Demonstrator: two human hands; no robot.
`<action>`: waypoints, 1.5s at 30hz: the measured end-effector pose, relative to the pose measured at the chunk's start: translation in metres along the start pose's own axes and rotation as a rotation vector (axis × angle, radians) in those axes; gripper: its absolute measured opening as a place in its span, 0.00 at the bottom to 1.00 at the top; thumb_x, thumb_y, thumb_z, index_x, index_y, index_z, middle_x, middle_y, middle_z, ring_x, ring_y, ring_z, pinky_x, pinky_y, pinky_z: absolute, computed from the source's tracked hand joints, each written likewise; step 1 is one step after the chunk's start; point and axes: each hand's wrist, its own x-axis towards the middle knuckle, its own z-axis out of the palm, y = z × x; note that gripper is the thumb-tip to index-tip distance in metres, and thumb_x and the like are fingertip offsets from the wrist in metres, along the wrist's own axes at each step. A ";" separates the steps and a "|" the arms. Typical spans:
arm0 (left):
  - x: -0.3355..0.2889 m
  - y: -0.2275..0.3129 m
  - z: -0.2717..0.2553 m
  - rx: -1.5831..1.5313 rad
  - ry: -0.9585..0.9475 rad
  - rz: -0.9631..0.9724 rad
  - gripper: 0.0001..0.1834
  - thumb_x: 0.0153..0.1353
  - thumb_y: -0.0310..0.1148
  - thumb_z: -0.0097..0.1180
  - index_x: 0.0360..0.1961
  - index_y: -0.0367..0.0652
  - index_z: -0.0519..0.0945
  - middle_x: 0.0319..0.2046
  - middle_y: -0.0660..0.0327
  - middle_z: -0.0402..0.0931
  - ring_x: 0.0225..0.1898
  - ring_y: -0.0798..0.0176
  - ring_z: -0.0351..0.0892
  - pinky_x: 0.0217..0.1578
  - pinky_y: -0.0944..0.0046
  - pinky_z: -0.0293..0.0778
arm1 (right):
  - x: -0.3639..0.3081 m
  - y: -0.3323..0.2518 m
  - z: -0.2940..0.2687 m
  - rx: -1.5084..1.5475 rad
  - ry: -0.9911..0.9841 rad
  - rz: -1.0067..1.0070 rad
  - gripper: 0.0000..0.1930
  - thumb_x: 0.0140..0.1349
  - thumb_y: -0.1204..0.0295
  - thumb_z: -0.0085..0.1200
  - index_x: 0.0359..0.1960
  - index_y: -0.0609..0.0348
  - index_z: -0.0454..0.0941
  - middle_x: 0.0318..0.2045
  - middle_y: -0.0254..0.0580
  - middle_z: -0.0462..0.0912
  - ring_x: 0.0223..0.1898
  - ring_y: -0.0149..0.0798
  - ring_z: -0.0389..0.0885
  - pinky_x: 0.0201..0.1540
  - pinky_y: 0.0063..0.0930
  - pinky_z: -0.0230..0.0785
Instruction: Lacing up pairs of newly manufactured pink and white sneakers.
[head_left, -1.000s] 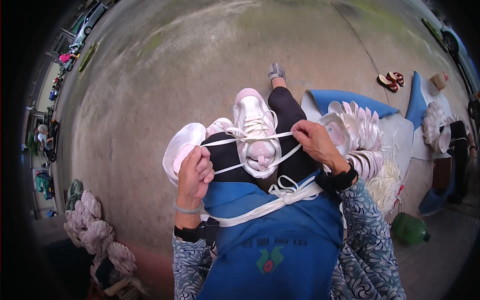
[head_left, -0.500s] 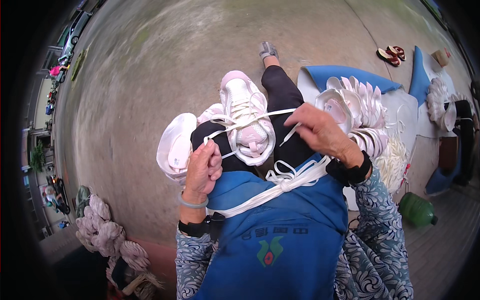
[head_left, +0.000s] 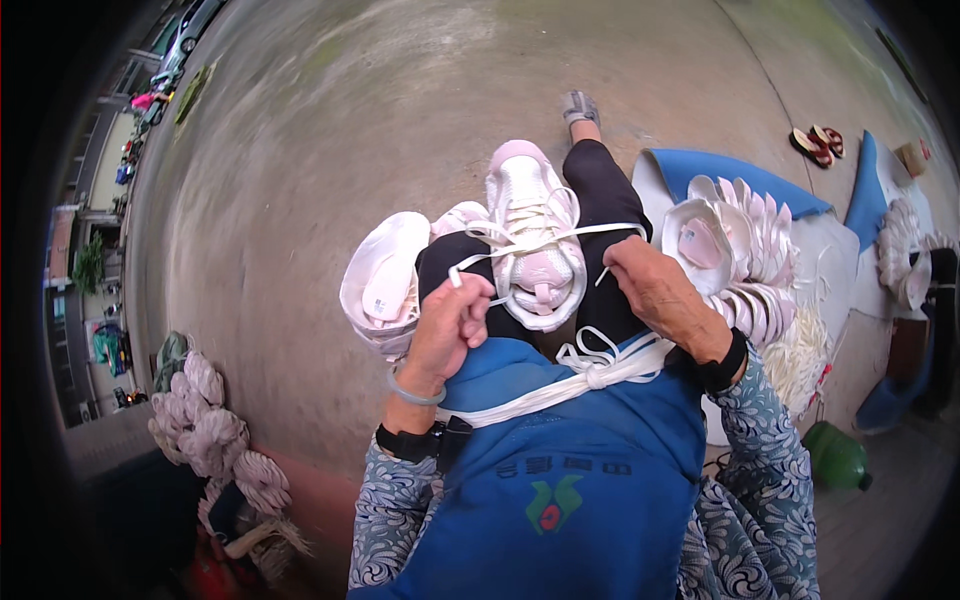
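Observation:
A white and pink sneaker (head_left: 541,270) rests across my thighs, toe pointing away from me. Its white shoelace (head_left: 532,244) is threaded up the front and crosses loosely over the tongue. My left hand (head_left: 447,328) is closed left of the heel, with one lace end rising between thumb and finger. To the right, my right hand (head_left: 668,303) is closed on the other lace end, whose tip hangs below the fingers. A bundle of white laces (head_left: 535,397) is tied around my waist over a blue apron (head_left: 590,480).
Shoe uppers (head_left: 378,275) lie by my left knee. Several more pink-white uppers (head_left: 750,235) stand in rows on a sheet at right, beside loose laces (head_left: 803,345). A green bottle (head_left: 838,455), sandals (head_left: 818,147) and bundled uppers (head_left: 205,430) lie farther off.
My right hand has come down and curled in around its lace end. The left hand has turned slightly, its lace still held. The whole view has shifted, moving the scene rightward.

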 end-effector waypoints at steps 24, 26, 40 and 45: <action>0.039 -0.013 0.054 0.619 -0.098 0.092 0.20 0.63 0.33 0.46 0.52 0.33 0.77 0.27 0.59 0.79 0.26 0.69 0.74 0.33 0.66 0.73 | 0.040 -0.010 0.008 -0.084 0.042 -0.018 0.03 0.60 0.76 0.49 0.30 0.62 0.71 0.29 0.50 0.70 0.32 0.55 0.75 0.34 0.45 0.68; 0.040 -0.017 0.053 0.641 -0.088 0.134 0.20 0.63 0.33 0.46 0.52 0.33 0.77 0.28 0.58 0.79 0.28 0.69 0.75 0.34 0.66 0.73 | 0.042 -0.006 0.008 -0.076 0.028 -0.028 0.02 0.60 0.76 0.48 0.30 0.62 0.71 0.29 0.50 0.71 0.32 0.55 0.75 0.33 0.45 0.68; 0.055 -0.026 0.046 0.636 -0.082 0.204 0.15 0.65 0.29 0.47 0.49 0.33 0.77 0.30 0.67 0.75 0.27 0.78 0.68 0.27 0.76 0.68 | 0.052 -0.026 0.001 -0.306 -0.085 -0.039 0.03 0.55 0.78 0.49 0.29 0.65 0.74 0.31 0.52 0.76 0.31 0.56 0.80 0.35 0.44 0.73; 0.048 -0.022 0.055 0.620 -0.060 0.193 0.13 0.65 0.28 0.47 0.47 0.34 0.77 0.30 0.67 0.75 0.28 0.78 0.70 0.28 0.76 0.70 | 0.056 -0.002 -0.007 0.190 -0.200 0.260 0.07 0.60 0.73 0.50 0.30 0.65 0.76 0.27 0.51 0.77 0.28 0.51 0.76 0.31 0.33 0.70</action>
